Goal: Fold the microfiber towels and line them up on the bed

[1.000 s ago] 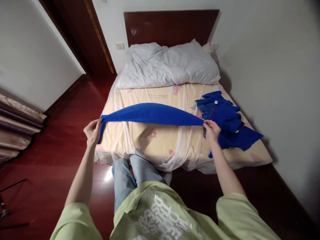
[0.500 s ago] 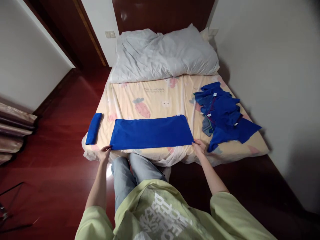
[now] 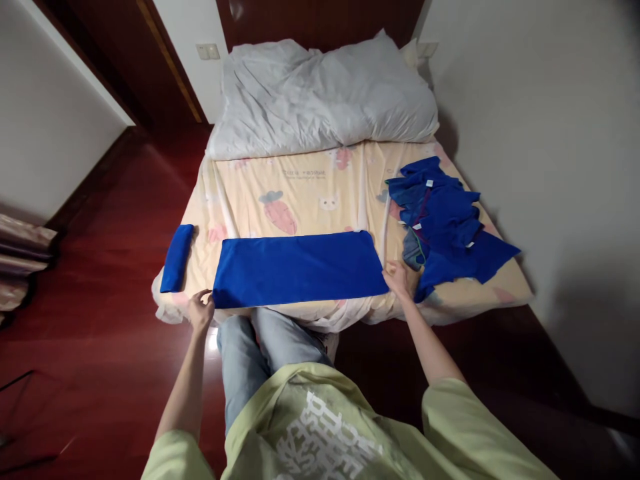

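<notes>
Lying flat on bed [image 3: 240,208]: blue cloth [image 3: 300,270]

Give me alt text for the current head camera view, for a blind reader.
A person's left hand and right hand are at opposite ends of a flat blue cloth on a bed. A narrow blue bundle lies to the left, a heap of blue fabric to the right, and white bedding by the headboard.
</notes>
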The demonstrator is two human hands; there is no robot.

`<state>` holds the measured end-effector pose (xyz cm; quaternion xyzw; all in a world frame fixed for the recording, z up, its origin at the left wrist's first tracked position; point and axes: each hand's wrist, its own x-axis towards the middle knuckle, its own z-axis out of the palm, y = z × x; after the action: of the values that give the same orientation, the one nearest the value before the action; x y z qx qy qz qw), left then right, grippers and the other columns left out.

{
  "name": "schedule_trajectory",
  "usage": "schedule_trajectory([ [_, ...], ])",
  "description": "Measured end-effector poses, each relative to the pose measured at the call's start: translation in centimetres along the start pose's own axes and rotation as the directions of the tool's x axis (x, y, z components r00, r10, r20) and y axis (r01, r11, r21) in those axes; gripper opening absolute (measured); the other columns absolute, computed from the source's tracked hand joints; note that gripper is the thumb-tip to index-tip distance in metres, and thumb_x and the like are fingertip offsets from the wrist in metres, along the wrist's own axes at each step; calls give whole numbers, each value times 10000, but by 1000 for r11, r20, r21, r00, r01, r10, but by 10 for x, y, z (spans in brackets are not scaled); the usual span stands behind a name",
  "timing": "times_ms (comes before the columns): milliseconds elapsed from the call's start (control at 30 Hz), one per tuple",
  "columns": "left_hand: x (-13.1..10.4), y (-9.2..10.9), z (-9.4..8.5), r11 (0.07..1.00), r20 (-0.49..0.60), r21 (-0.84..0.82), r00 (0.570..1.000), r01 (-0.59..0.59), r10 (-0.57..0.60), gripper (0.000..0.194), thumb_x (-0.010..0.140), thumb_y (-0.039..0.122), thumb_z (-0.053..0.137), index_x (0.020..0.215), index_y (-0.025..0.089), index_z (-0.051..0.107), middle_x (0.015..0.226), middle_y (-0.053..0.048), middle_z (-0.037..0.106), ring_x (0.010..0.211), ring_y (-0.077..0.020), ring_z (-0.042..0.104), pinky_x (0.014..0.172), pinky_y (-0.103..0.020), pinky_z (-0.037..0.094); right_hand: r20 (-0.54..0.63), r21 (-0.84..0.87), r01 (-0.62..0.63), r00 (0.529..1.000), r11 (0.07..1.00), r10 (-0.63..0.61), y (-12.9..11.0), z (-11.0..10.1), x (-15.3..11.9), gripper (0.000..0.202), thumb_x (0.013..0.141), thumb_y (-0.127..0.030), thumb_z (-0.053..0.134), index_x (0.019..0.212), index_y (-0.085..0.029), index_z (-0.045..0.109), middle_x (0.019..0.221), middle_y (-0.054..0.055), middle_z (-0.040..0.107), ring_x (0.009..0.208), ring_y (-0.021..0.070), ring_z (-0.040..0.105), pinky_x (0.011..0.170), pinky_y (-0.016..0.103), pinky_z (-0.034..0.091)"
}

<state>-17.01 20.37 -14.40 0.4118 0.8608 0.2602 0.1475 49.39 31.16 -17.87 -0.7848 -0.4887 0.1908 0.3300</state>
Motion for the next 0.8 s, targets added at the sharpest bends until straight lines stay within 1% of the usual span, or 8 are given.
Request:
schedule_trajectory([
  [100,25,13,6,986,31,37,986,-164,163,444,856,332,517,1164,129,764,1277,-168,735,1119,-350,709,1036,-488,548,37,-57,126,992,990,-124,-32,11,33,459,782,-290,574,1196,-147,711,1217,192,739,1144,315,705,1087,473,535],
  [200,50,30,15,949,90,36,947,-314,310,439,873,329,498,1161,124,758,1321,-164,720,1281,-344,643,1167,-484,461,95,-84,162,984,983,-154,-60,31,68,491,850,-277,543,1291,-116,689,1292,212,721,1198,323,685,1129,485,501],
  [300,77,48,25,935,142,36,928,-354,346,465,895,341,477,1195,104,742,1359,-181,698,1322,-340,621,1199,-475,431,119,-113,162,982,980,-149,-74,52,98,474,873,-248,543,1298,-108,699,1306,217,721,1228,327,677,1146,494,485],
  [400,106,65,33,936,187,49,924,-348,334,495,902,323,455,1238,70,718,1392,-208,672,1332,-345,616,1204,-478,423,129,-131,140,984,981,-123,-75,70,120,421,878,-230,556,1243,-122,736,1250,204,750,1193,312,702,1127,473,504],
  [500,136,79,42,937,225,69,920,-343,321,520,899,298,441,1275,43,694,1391,-223,667,1336,-346,610,1199,-473,426,151,-123,112,984,986,-93,-69,81,134,348,876,-224,565,1134,-129,778,1152,189,787,1094,298,744,1050,440,554],
  [600,163,90,52,934,237,81,917,-349,322,517,901,284,440,1290,48,685,1336,-212,696,1306,-339,623,1186,-469,436,177,-102,117,979,988,-98,-61,85,142,285,868,-218,572,1013,-131,801,1086,186,803,1007,301,766,977,423,584],
  [700,188,95,65,922,250,105,907,-372,338,488,893,282,476,1271,65,693,1264,-198,726,1234,-336,649,1153,-481,459,151,-79,130,982,988,-117,-56,84,147,250,863,-240,599,956,-132,804,1044,187,809,965,299,772,949,413,593],
  [800,209,95,78,908,299,125,887,-401,350,406,847,272,547,1151,80,736,1128,-176,756,1115,-314,676,1102,-470,492,126,-59,118,986,991,-110,-52,83,152,248,863,-294,631,919,-123,803,1013,199,807,921,296,773,914,410,604],
])
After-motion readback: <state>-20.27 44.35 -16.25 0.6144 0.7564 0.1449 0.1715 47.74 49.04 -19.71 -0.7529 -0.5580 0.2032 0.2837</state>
